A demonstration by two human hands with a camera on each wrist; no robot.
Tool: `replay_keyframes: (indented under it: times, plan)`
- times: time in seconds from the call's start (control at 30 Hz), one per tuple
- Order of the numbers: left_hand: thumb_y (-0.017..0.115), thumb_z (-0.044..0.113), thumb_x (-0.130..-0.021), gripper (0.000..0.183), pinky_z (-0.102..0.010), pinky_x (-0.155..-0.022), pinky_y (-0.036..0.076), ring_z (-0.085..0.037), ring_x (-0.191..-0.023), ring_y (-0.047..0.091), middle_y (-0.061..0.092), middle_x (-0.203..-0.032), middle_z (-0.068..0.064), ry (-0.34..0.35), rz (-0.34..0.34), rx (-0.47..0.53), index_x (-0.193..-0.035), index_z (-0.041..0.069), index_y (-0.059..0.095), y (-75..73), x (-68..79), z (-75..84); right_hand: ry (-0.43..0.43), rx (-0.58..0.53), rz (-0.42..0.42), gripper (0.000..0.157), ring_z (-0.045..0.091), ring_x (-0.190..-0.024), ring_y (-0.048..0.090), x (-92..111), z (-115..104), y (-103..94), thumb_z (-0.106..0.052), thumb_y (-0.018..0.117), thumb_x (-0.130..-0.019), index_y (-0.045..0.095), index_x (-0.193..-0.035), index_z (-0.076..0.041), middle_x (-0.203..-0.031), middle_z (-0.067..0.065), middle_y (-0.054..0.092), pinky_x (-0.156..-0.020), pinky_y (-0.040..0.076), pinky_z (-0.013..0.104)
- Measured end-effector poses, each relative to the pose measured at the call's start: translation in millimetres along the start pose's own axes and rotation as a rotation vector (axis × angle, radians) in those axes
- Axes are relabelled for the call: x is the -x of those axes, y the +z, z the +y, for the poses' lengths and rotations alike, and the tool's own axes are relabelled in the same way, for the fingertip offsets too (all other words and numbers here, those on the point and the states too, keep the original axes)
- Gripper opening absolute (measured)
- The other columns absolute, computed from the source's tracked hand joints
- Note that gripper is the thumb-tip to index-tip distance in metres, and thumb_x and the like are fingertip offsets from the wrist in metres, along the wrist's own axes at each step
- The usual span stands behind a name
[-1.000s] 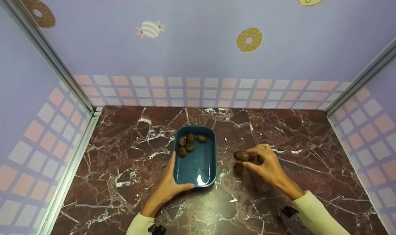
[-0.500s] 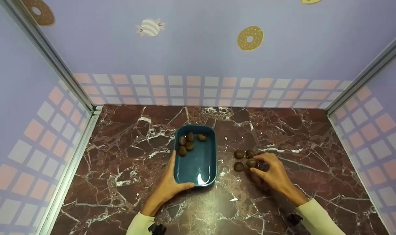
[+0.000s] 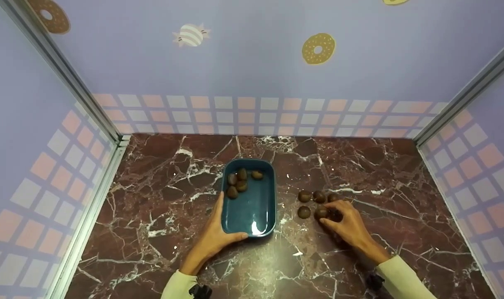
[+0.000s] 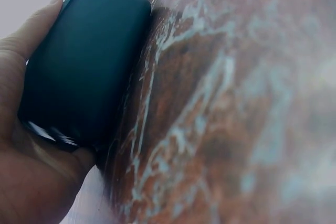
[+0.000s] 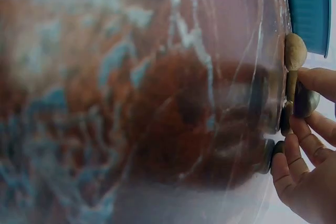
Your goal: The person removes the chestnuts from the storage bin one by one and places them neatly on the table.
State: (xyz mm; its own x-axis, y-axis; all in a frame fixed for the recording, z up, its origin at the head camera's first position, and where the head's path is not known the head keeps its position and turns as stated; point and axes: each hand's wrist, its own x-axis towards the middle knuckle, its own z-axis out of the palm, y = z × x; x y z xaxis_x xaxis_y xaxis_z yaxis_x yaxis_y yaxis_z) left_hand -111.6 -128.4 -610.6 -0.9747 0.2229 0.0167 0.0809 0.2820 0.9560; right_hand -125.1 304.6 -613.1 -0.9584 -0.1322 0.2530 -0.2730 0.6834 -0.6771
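My left hand [image 3: 214, 236] holds a teal rectangular dish [image 3: 252, 216] at its near left corner, thumb along the near rim and fingers along the left side. Several smooth brown stones [image 3: 241, 186] lie in the dish's far left part, and another stone [image 3: 257, 175] sits by its far right corner. To the right of the dish, my right hand [image 3: 347, 220] pinches a dark stone [image 5: 305, 100] between thumb and fingertips, low over the tabletop. Around it lie more stones, one [image 3: 304, 212] to its left and several [image 3: 319, 196] in a row behind it.
The tabletop [image 3: 173, 220] is dark red marble pattern with white veins. Lilac walls [image 3: 252, 74] with printed sweets and check bands stand behind and at both sides, joined by metal corner rails [image 3: 65, 58].
My right hand has moved right and slightly toward me, from over the far left stones to the near row, uncovering stones behind. My left hand and the dish stay put.
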Motion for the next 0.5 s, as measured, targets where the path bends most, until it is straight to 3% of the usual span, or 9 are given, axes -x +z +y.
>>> replay_keyframes:
  times: [0.5]
  plan:
    - [0.105, 0.032, -0.075, 0.146, -0.066, -0.133, 0.009, -0.043, -0.168, 0.006, 0.003, -0.184, -0.021, -0.002, 0.008, -0.024, -0.179, 0.013, 0.004, 0.0, 0.2, 0.0, 0.012, 0.032, 0.013, 0.038, 0.028, -0.106, 0.066, -1.5, 4.9, 6.6, -0.004, 0.097, -0.079, 0.081, -0.114, -0.003, -0.113, 0.008, 0.078, -0.097, 0.055, 0.050]
